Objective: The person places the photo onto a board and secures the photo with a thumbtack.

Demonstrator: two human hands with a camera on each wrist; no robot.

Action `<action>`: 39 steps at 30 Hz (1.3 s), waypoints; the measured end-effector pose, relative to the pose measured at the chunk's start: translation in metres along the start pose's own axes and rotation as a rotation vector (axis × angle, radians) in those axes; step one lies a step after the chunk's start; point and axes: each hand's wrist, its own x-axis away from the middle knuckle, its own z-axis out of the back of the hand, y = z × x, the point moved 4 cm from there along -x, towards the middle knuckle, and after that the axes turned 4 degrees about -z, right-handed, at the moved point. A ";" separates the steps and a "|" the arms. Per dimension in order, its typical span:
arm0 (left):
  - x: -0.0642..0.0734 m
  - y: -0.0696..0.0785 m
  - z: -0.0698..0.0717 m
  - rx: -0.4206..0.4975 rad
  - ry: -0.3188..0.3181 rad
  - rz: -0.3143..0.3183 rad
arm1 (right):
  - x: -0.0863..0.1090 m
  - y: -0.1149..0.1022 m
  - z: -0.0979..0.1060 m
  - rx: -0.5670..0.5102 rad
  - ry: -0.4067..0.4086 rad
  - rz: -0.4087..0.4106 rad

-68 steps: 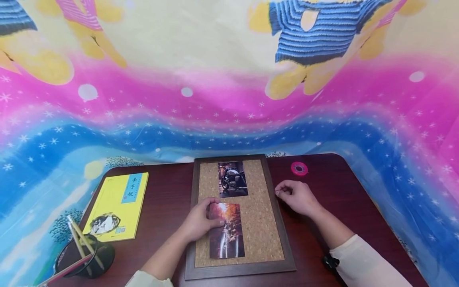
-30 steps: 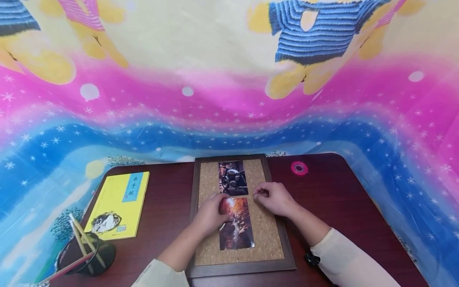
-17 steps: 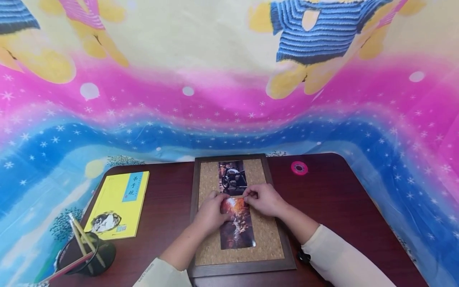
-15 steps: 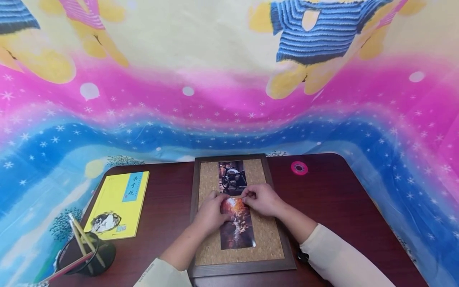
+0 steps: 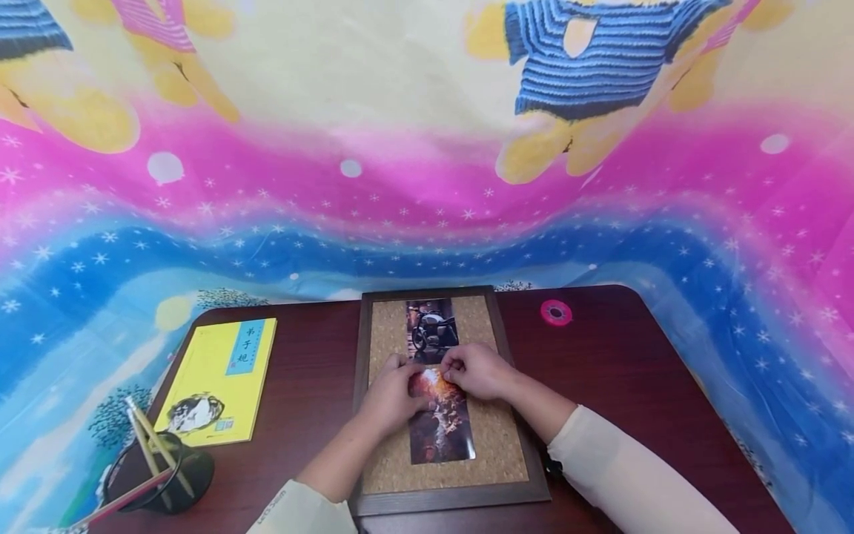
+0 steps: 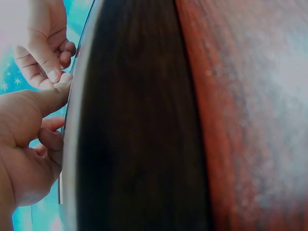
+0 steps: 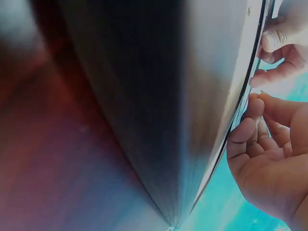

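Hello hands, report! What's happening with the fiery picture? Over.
Left hand presses fiery photo onto cork board. Right hand pinches at its top edge. Nothing blocking.

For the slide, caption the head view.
Both hands meet at the top edge of the lower photo on the cork board.

It looked like a home desk corner: a dark wooden worktop [image 5: 620, 386] stood against a bright cartoon bedsheet [image 5: 427, 148] hung as a backdrop, with a yellow booklet [image 5: 220, 382], a black pen holder [image 5: 160, 471] and a framed cork board [image 5: 490, 437] on it.
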 end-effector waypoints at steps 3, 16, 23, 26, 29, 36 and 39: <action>0.000 -0.001 0.000 0.003 -0.006 0.000 | -0.003 -0.002 0.000 0.005 -0.020 0.002; 0.001 -0.005 -0.003 0.027 -0.004 -0.014 | -0.016 -0.003 -0.006 0.054 -0.117 -0.042; 0.001 -0.004 -0.003 0.031 0.004 -0.014 | -0.020 -0.007 -0.006 0.070 -0.135 -0.047; 0.001 -0.003 -0.002 0.030 0.001 -0.012 | -0.023 -0.009 -0.006 0.084 -0.145 -0.051; 0.001 -0.003 -0.001 0.026 0.002 -0.009 | -0.025 -0.010 -0.006 0.090 -0.157 -0.060; 0.001 -0.003 0.000 0.031 0.008 -0.011 | -0.031 -0.014 -0.007 0.139 -0.179 -0.089; 0.001 -0.003 0.000 0.035 0.011 -0.009 | -0.033 -0.016 -0.007 0.155 -0.184 -0.089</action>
